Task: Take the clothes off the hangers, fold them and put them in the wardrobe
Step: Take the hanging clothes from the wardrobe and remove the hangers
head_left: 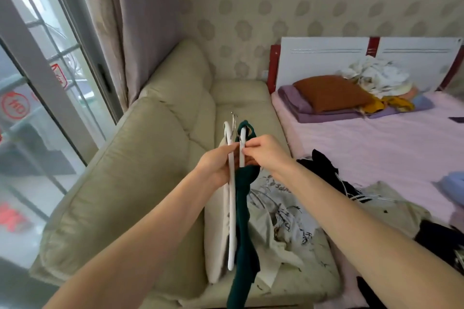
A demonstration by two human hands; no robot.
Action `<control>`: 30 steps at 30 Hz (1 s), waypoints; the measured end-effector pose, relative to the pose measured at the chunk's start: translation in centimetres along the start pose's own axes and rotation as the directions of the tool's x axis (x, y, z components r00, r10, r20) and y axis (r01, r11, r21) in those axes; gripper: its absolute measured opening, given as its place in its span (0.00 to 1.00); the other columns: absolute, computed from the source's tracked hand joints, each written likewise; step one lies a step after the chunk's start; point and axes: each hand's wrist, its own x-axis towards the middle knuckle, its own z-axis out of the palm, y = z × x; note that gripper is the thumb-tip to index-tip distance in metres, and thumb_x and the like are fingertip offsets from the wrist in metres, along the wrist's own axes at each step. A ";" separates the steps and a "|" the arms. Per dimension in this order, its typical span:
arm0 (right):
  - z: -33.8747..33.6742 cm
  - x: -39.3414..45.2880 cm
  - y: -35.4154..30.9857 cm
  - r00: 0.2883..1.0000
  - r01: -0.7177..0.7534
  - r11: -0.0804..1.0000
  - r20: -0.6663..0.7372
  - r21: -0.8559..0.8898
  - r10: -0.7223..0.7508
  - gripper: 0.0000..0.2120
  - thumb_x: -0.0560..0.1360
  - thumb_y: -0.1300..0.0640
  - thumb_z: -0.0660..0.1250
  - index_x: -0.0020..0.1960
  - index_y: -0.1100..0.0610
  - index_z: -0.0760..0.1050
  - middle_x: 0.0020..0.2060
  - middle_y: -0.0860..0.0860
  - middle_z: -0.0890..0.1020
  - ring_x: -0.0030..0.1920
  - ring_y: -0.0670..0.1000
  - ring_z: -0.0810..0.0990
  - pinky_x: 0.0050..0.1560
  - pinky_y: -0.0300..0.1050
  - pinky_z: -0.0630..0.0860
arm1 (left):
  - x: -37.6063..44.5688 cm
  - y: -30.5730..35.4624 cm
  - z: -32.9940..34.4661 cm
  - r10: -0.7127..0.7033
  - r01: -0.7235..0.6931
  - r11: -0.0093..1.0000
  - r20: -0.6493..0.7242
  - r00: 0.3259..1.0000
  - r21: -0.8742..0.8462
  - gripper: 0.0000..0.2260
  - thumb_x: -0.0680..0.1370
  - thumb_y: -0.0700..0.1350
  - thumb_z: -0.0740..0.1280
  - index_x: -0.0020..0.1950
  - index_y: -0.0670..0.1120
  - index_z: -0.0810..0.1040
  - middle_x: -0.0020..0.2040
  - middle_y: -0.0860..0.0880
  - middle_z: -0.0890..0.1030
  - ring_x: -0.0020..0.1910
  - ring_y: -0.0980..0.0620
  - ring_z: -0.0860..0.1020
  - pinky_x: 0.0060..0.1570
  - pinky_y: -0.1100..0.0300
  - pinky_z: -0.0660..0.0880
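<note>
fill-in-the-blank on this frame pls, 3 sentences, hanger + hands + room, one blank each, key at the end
1. The garment draped on the white hanger is dark ____ in colour.
2. The left hand and the right hand both have a grip on the ____.
3. The brown pillow lies on folded purple bedding on the ____.

Missing words: green; hanger; bed

White hangers (232, 208), dark green garment (244, 233), cream sofa (140, 183), pink sheet (376, 148), seemingly leaf-patterned beige wallpaper (313, 0).
</note>
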 end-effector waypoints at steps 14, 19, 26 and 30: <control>-8.2 -0.7 6.0 0.996 -0.050 0.996 0.084 0.076 0.043 0.10 0.78 0.69 0.60 0.48 0.62 0.80 0.40 0.58 0.83 0.37 0.50 0.82 0.38 0.38 0.81 | 0.0 -4.9 3.6 0.144 -0.098 0.972 -0.211 0.967 0.214 0.07 0.80 0.32 0.62 0.57 0.36 0.72 0.47 0.41 0.79 0.40 0.48 0.82 0.39 0.55 0.80; -9.1 2.8 9.0 0.987 -0.159 0.985 0.040 0.071 0.157 0.11 0.78 0.70 0.59 0.52 0.67 0.79 0.38 0.57 0.81 0.34 0.49 0.79 0.32 0.35 0.78 | 2.6 -4.8 1.6 0.206 -0.109 0.937 -0.272 0.940 0.333 0.06 0.81 0.40 0.63 0.51 0.38 0.75 0.39 0.47 0.82 0.29 0.56 0.78 0.36 0.61 0.78; -7.2 10.4 14.3 0.965 -0.261 0.965 0.001 -0.008 0.261 0.09 0.78 0.68 0.60 0.47 0.63 0.79 0.34 0.56 0.81 0.31 0.49 0.78 0.30 0.36 0.77 | 12.7 -4.3 -3.7 0.255 -0.070 0.943 -0.568 0.782 0.326 0.08 0.80 0.38 0.62 0.42 0.40 0.74 0.33 0.47 0.75 0.27 0.54 0.70 0.26 0.66 0.71; -5.4 15.5 19.6 0.936 -0.352 0.928 -0.031 -0.120 0.351 0.08 0.78 0.66 0.62 0.45 0.62 0.79 0.33 0.55 0.80 0.31 0.49 0.78 0.32 0.38 0.77 | 18.2 -6.0 -7.2 0.149 0.076 0.939 -0.597 0.788 0.335 0.11 0.80 0.36 0.61 0.38 0.41 0.72 0.32 0.46 0.74 0.27 0.53 0.69 0.22 0.66 0.69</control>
